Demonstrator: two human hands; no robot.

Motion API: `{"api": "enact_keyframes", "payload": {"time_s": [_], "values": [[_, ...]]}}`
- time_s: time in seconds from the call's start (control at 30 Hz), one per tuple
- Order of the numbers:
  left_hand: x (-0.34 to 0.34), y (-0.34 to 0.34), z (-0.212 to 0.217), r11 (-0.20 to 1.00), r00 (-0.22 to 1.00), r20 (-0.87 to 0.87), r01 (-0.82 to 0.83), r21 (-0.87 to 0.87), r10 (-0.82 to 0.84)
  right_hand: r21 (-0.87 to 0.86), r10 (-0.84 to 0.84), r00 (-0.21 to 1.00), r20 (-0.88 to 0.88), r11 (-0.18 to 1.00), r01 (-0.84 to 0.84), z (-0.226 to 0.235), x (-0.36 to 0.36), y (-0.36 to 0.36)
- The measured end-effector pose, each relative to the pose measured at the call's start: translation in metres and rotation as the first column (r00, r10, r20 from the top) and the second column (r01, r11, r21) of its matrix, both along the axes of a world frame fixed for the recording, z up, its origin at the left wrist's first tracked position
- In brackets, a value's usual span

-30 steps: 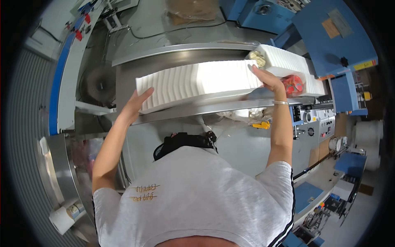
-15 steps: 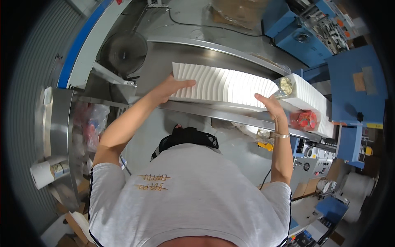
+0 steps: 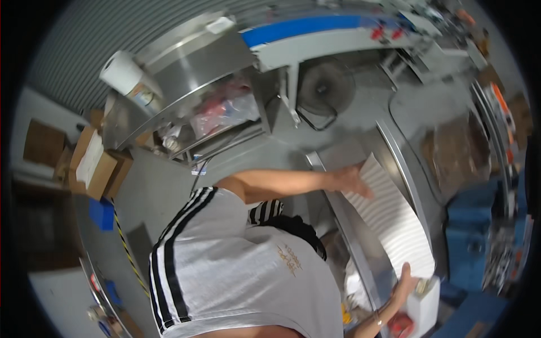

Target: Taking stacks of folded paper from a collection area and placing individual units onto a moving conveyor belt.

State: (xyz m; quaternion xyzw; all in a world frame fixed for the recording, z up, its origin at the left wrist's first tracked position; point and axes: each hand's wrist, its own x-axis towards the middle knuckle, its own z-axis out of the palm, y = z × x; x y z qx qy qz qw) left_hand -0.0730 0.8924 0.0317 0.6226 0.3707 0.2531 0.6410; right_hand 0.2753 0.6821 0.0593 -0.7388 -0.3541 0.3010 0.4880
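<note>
A long row of thin white pieces (image 3: 391,219), pressed face to face like a ribbed block, lies along a steel trough (image 3: 360,145). What kind of pieces they are, I cannot make out. My left hand (image 3: 349,180) clasps the far end of the row, its thumb over the top edge. At the near end, my right hand (image 3: 404,284) grips the other side with its thumb on top. Just past my right hand stands another white stack (image 3: 425,307), with a red round item (image 3: 400,325) beside it.
A steel table (image 3: 197,62) bears a white roll (image 3: 121,70), with plastic bags (image 3: 225,115) on its lower shelf. A floor fan (image 3: 324,87) stands under a blue-edged machine (image 3: 304,31). Blue machinery (image 3: 473,236) is at the right, and an open carton (image 3: 93,163) at the left.
My view and body have swung to the left, so the trough now runs down the right side. Both hands keep hold of the white row's ends.
</note>
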Motion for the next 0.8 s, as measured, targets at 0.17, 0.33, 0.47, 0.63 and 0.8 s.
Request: {"api": "enact_keyframes", "payload": {"time_s": [0.17, 0.33, 0.47, 0.63, 0.8], "values": [[-0.082, 0.006, 0.032, 0.966, 0.907, 0.335, -0.250, -0.059, 0.255, 0.115, 0.238, 0.970, -0.046, 0.966, -0.231, 0.042, -0.054, 0.101], [-0.240, 0.031, 0.064, 0.870, 0.825, 0.284, -0.486, -0.084, 0.489, 0.077, 0.569, 0.820, 0.065, 0.817, -0.572, 0.089, -0.195, 0.232], [-0.383, 0.027, 0.058, 0.670, 0.637, 0.242, -0.738, -0.083, 0.732, 0.106, 0.744, 0.667, -0.042, 0.667, -0.737, 0.079, -0.358, 0.336], [-0.523, -0.030, 0.041, 0.266, 0.270, 0.007, -0.943, -0.198, 0.963, 0.233, 0.995, 0.087, -0.042, 0.095, -0.968, 0.053, -0.578, 0.431], [-0.615, -0.053, 0.045, 0.051, 0.140, -0.127, -0.842, -0.537, 0.982, 0.068, 0.810, -0.477, 0.342, -0.527, -0.847, -0.030, -0.761, 0.551]]}}
